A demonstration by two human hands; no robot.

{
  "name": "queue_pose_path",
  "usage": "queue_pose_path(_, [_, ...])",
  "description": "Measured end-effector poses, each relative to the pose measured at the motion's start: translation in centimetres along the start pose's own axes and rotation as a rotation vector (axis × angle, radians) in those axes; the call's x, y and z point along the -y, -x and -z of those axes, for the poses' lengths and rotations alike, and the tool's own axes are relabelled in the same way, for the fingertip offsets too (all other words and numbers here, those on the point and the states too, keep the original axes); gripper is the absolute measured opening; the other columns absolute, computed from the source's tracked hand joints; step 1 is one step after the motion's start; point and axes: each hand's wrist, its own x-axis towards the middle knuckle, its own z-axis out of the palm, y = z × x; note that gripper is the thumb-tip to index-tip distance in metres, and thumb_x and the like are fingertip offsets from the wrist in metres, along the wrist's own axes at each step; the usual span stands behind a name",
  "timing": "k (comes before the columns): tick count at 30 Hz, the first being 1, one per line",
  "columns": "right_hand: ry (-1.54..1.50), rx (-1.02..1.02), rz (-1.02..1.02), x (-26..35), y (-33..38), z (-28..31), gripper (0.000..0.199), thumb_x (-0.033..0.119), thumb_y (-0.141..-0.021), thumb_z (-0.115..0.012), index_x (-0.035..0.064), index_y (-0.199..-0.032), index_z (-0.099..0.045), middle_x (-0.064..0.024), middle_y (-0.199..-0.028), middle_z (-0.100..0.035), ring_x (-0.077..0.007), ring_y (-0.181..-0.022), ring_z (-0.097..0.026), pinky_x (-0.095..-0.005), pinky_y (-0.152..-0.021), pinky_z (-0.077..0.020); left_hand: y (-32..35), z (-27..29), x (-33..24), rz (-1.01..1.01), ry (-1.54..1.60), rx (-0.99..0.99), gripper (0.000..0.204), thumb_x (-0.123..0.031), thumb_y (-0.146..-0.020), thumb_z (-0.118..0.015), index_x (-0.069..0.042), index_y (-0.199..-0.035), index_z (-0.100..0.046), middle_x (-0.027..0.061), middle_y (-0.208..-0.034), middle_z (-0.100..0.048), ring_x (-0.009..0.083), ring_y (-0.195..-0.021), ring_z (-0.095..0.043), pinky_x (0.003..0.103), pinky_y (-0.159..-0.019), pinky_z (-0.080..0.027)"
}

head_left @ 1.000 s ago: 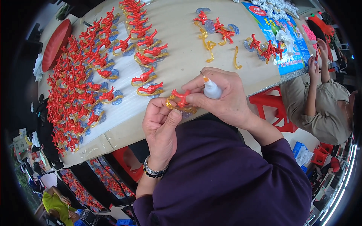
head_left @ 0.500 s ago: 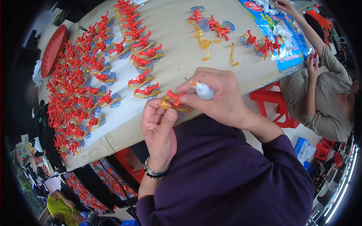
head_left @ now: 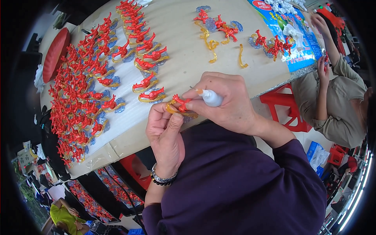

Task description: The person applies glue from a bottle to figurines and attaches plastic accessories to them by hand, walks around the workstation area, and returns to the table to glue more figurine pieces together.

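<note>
"While your left hand (head_left: 166,131) is closed round the red figure (head_left: 181,102), what is your right hand (head_left: 231,98) doing?"

"You have it gripping a small white bottle (head_left: 212,98) with an orange neck, its thin tip pointing to your left. Your right thumb is at the figure too."

"Where exactly are you holding that figure?"

"Just off the near edge of the table (head_left: 176,78), before your purple shirt (head_left: 235,172). A yellow band (head_left: 172,108) curves along it, by your left thumb; your fingers cover part of the piece, so how the two join cannot be told."

"And what lies around you?"

"To your left, many similar figures (head_left: 84,84) crowd together, with the red tray (head_left: 55,55) beyond. Ahead to your right, a loose yellow strip (head_left: 241,56) lies near a blue printed sheet (head_left: 309,51). Past that, a co-worker (head_left: 333,105) sits at the table."
</note>
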Motion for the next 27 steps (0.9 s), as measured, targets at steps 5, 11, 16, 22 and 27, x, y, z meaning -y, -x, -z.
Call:
queue_pose_path(5, [0.021, 0.002, 0.004, -0.2, 0.3, -0.4, 0.018, 0.003, -0.074, -0.078, 0.0028, -0.091, -0.071, -0.0075, -0.077, -0.065, -0.0154, -0.068, -0.062, -0.0269, -0.06, -0.0473, 0.0, 0.2, 0.2, -0.013, 0.033, 0.0, 0.02, -0.008, -0.092, -0.063, -0.004, -0.109, -0.053, 0.005, -0.107, -0.064, 0.0118, -0.096, -0.06, 0.028, -0.087, -0.047])
queue_pose_path(11, [-0.033, 0.012, 0.047, -0.3, 0.6, -1.5, 0.037, 0.002, -0.068, -0.081, 0.0032, -0.103, -0.068, -0.0075, -0.088, -0.067, -0.0178, -0.081, -0.064, -0.0283, -0.069, -0.0512, 0.0, -0.5, 0.2, -0.032, 0.002, -0.108, 0.017, -0.011, -0.095, -0.06, -0.003, -0.108, -0.052, 0.0074, -0.108, -0.063, 0.0129, -0.096, -0.06, 0.028, -0.086, -0.048])
queue_pose_path(16, [0.08, 0.001, 0.103, -0.4, 0.8, -1.5, 0.039, 0.001, -0.067, -0.082, 0.0037, -0.103, -0.067, -0.007, -0.093, -0.069, -0.0189, -0.085, -0.064, -0.03, -0.074, -0.052, 0.3, -0.2, 0.8, -0.129, 0.004, -0.071, 0.018, -0.005, -0.093, -0.062, -0.001, -0.108, -0.052, 0.0084, -0.109, -0.063, 0.0112, -0.098, -0.06, 0.025, -0.088, -0.047])
queue_pose_path(22, [0.048, 0.055, 0.099, -1.3, 0.7, -1.1, 0.036, 0.001, -0.068, -0.082, 0.0039, -0.1, -0.067, -0.0069, -0.095, -0.07, -0.0189, -0.085, -0.064, -0.0304, -0.074, -0.0519, 0.4, 0.3, 0.2, -0.091, -0.002, -0.01, 0.019, -0.005, -0.092, -0.064, -0.001, -0.107, -0.052, 0.008, -0.108, -0.063, 0.0101, -0.097, -0.058, 0.025, -0.089, -0.046])
queue_pose_path(27, [-0.07, 0.007, 0.194, -1.8, 0.7, -0.7, 0.032, 0.005, -0.067, -0.08, 0.0034, -0.096, -0.068, -0.0067, -0.09, -0.069, -0.0211, -0.081, -0.063, -0.0301, -0.069, -0.0512, 0.5, -0.2, -1.1, -0.064, -0.085, -0.016, 0.022, -0.007, -0.091, -0.066, -0.001, -0.106, -0.052, 0.0071, -0.108, -0.062, 0.009, -0.097, -0.057, 0.025, -0.089, -0.045])
